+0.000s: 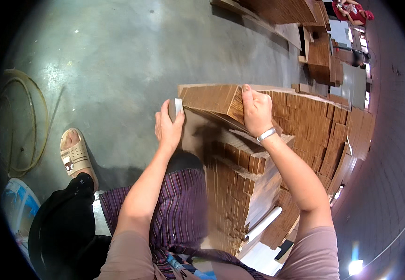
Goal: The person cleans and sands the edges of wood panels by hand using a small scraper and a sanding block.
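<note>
The mauve cloth sleeves [132,254] sat nearest the camera, with a purple apron [179,196] between them, its woven fabric crossed by thin stripes. Past the cuffs, both bare forearms reached out to a long, brown, box-shaped bundle [209,98], its broad face flat and finely streaked like wood grain. The bundle lay slantwise ahead of the person, above the near stack. The right hand [257,114] was folded tight over the bundle's right end, fingers curled and thumb straight along the edge; a smooth silver-coloured bracelet [266,135] ringed that wrist. At the other end, the left hand [169,123] had its thumb and forefinger parted in a narrow curve around a small, flat, whitish strip [179,105]; whether they pinched it could not be told. Beneath and to the right rose the near stack [228,196] and a farther stack [300,128], both of brown pieces with ragged, layered edges. A smooth white tube [264,223] leaned by the near one. On the dull grey floor [118,60], a pale hose [34,102] lay in loose loops near a perforated beige sandal [78,156].
</note>
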Demonstrator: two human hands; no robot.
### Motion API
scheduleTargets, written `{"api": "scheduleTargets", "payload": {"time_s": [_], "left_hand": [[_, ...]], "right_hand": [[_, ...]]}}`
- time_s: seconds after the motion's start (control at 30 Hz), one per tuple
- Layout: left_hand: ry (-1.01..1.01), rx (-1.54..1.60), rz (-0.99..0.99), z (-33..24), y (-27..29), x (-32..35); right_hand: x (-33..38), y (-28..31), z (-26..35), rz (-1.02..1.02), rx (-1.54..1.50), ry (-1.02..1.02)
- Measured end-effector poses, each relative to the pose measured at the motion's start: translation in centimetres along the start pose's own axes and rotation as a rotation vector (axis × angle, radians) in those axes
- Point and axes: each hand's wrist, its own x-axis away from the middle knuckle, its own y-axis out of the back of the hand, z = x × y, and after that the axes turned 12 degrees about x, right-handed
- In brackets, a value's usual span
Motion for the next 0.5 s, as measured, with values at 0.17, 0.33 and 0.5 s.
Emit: {"api": "scheduleTargets", "payload": {"time_s": [0.17,0.33,0.5], "left_hand": [[-0.400,0.243,0.039,-3.5,-1.7,2.5],[0.028,-0.008,0.007,3.0,0.1,-3.5],[-0.141,0.135,0.057,1.0,-2.1,-0.8]], "right_hand": [[0.7,0.0,-1.3,0.030,-0.002,-0.025],[0.1,0.0,-0.3,0.030,0.008,-0.015],[0.3,0.3,-0.8,0.027,-0.023,-0.026]]}}
